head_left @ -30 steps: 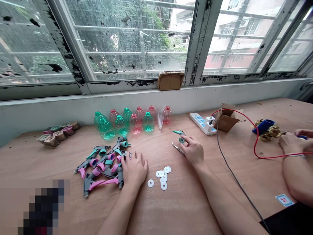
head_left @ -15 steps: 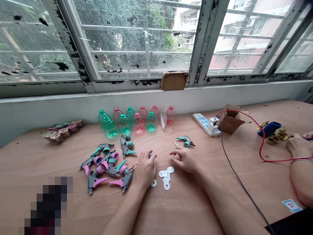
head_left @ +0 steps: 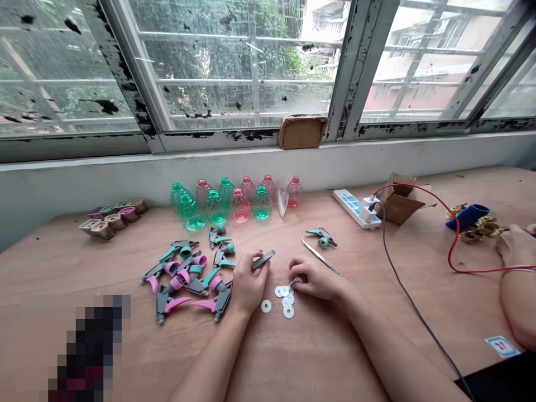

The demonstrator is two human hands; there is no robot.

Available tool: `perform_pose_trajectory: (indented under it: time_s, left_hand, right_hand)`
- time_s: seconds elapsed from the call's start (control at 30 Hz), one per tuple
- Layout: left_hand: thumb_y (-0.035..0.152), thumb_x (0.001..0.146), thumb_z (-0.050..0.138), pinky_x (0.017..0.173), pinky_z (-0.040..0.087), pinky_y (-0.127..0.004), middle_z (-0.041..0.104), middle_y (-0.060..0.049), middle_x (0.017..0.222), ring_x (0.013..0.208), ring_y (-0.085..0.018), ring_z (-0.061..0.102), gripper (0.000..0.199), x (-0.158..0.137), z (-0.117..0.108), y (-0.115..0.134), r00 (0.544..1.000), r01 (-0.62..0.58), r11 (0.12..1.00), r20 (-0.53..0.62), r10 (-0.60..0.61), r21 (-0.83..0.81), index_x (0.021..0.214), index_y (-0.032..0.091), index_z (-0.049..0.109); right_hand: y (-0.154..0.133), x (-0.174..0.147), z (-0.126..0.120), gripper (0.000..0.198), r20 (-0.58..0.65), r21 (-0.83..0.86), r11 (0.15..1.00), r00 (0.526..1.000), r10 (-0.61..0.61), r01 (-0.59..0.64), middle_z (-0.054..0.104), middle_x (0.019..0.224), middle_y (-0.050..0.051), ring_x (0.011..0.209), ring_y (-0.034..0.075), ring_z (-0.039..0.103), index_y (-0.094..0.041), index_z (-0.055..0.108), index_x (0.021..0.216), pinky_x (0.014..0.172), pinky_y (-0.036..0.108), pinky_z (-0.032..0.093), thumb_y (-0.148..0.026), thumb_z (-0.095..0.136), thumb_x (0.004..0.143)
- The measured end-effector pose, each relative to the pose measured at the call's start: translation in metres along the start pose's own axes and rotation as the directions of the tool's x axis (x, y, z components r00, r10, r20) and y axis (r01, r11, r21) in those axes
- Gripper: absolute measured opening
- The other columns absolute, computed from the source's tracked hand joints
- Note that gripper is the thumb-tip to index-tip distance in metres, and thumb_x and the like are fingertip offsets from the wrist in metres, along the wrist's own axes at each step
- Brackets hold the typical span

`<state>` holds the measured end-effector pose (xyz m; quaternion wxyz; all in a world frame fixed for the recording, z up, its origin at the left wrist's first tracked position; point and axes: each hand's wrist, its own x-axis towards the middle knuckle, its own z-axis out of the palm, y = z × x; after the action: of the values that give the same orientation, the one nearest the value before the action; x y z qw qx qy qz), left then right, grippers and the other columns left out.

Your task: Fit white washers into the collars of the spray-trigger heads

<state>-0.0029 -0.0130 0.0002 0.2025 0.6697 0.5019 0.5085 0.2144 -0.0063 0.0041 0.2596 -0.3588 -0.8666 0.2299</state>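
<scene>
Picking up a washer [head_left: 297,280] seems underway: the right hand [head_left: 314,278] pinches it at 1 o'clock of the pile [head_left: 288,302]; the left hand [head_left: 250,282] grasps a spray head [head_left: 263,260] at 11. Lifting calls for separating one.

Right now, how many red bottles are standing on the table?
5. One front red bottle stands between two green bottles; three stand farther back; one is rightmost, beside the plastic bag. I see no sign of others hidden.

Here's my left hand [head_left: 250,285], bare, just left of the white washers [head_left: 286,302], and there's my right hand [head_left: 316,279], bare too, just right of them! Two bare forearms [head_left: 221,347] now, smooth, widening from slim wrists [head_left: 242,311].
</scene>
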Motion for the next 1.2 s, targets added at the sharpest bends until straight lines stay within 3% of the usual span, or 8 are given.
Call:
perform_pose_trajectory:
  time_s: [0.13,0.27,0.33,0.4,0.6,0.83,1.2]
  left_hand:
    - [0.031,0.079,0.070,0.077,0.055,-0.032,0.072,-0.005,0.097,0.078,-0.018,0.069,0.032,0.004,0.001,-0.001,0.980,0.194,0.946,-0.002,-0.201,-0.258,0.108,0.020,0.062]
    - [0.033,0.071,0.077,0.064,0.056,-0.027,0.072,-0.004,0.087,0.061,-0.011,0.063,0.038,0.008,0.002,-0.003,0.917,0.361,0.723,0.085,-0.389,-0.589,0.104,0.015,0.068]
    - [0.033,0.067,0.081,0.066,0.056,-0.026,0.072,-0.004,0.083,0.064,-0.011,0.064,0.036,0.009,0.003,-0.004,0.883,0.425,0.613,0.157,-0.442,-0.666,0.095,0.013,0.072]
    - [0.035,0.064,0.083,0.069,0.057,-0.025,0.072,-0.004,0.086,0.069,-0.012,0.065,0.035,0.009,0.005,-0.006,0.865,0.467,0.564,0.221,-0.450,-0.681,0.090,0.013,0.073]
    - [0.038,0.065,0.083,0.061,0.056,-0.024,0.071,-0.003,0.080,0.066,-0.013,0.066,0.036,0.007,0.007,-0.005,0.833,0.546,0.509,0.364,-0.417,-0.666,0.090,0.014,0.072]
    - [0.036,0.066,0.083,0.061,0.054,-0.020,0.068,-0.001,0.079,0.061,-0.009,0.064,0.035,0.007,0.008,-0.008,0.814,0.578,0.487,0.414,-0.409,-0.655,0.091,0.015,0.070]
    - [0.034,0.068,0.082,0.063,0.055,-0.022,0.069,-0.003,0.082,0.066,-0.012,0.066,0.033,0.007,0.007,-0.007,0.818,0.575,0.518,0.427,-0.386,-0.633,0.091,0.014,0.070]
  right_hand:
    - [0.003,0.002,0.007,0.010,-0.116,0.061,0.998,0.993,0.000,0.007,0.066,0.085,0.003,0.072,0.013,0.060,-0.020,0.073,0.086,0.064,0.022,0.047,-0.017,0.063,0.085]
    - [0.000,0.004,0.013,0.012,-0.286,0.055,0.998,0.958,0.030,-0.015,0.069,0.080,0.004,0.070,0.014,0.060,-0.020,0.074,0.087,0.063,0.024,0.046,-0.023,0.062,0.089]
    - [-0.003,0.005,0.017,0.012,-0.349,0.066,0.997,0.935,0.061,-0.040,0.070,0.076,0.003,0.064,0.013,0.059,-0.020,0.074,0.087,0.061,0.025,0.045,-0.025,0.063,0.089]
    - [-0.008,0.005,0.021,0.012,-0.386,0.113,0.992,0.917,0.098,-0.059,0.072,0.075,0.003,0.061,0.013,0.058,-0.021,0.074,0.089,0.059,0.025,0.045,-0.027,0.064,0.088]
    - [-0.020,0.007,0.033,0.009,-0.425,0.258,0.966,0.896,0.131,-0.019,0.072,0.072,0.002,0.054,0.011,0.055,-0.020,0.072,0.083,0.054,0.024,0.045,-0.029,0.069,0.083]
    - [-0.021,0.008,0.035,0.016,-0.412,0.400,0.917,0.891,0.192,-0.012,0.067,0.062,0.001,0.053,0.012,0.054,-0.019,0.068,0.072,0.051,0.024,0.043,-0.032,0.070,0.080]
    - [-0.020,0.009,0.034,0.028,-0.457,0.364,0.929,0.855,0.244,-0.070,0.060,0.055,-0.001,0.050,0.011,0.049,-0.019,0.064,0.063,0.047,0.022,0.039,-0.041,0.072,0.078]
